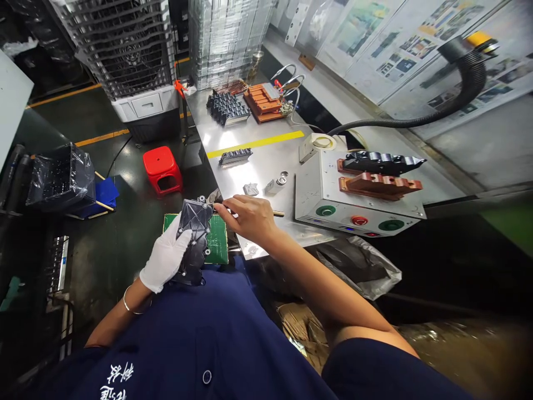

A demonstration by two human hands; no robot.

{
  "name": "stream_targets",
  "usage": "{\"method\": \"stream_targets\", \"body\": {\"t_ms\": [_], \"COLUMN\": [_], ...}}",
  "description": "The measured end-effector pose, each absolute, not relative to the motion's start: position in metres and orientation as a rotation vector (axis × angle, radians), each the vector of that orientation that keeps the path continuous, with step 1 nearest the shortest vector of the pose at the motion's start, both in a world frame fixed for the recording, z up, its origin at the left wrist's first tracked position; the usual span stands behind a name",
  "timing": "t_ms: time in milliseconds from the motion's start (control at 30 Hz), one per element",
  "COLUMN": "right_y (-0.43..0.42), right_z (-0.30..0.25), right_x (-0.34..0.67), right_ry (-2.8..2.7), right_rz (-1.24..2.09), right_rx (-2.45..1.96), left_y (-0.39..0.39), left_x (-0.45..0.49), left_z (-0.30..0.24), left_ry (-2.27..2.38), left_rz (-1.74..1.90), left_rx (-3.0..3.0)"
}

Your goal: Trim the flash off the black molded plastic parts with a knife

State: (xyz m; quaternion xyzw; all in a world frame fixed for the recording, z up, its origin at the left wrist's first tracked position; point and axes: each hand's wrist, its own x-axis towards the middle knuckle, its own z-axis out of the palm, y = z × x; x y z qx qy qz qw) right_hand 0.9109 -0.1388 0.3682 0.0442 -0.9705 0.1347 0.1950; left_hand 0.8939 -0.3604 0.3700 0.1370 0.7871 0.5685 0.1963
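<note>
My left hand, in a white glove, is closed around a black ribbed plastic part with a scalloped edge and small metal rings. The part is held tilted in front of my body. My bare right hand is at the part's upper right edge, with thumb and index finger pinched together. A slim tool with a tan end sticks out behind that hand; its tip is too small to make out. Under the black part, a green board shows. On the metal table lies another black part.
A white control box with copper-coloured fixtures stands at the right of the table. Stacked black parts and an orange fixture with hoses are at the back. A red stool is on the floor at left, near an air cooler.
</note>
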Motion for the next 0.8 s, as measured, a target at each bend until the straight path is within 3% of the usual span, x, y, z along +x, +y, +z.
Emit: {"method": "stream_targets", "body": {"t_ms": [800], "right_y": [-0.152], "right_z": [0.378], "right_x": [0.905], "right_ry": [-2.714], "right_rz": [0.347], "right_rx": [0.225], "left_y": [-0.378], "left_x": [0.896], "left_z": [0.378], "left_ry": [2.208], "left_rz": [1.642], "left_rx": [0.381]}}
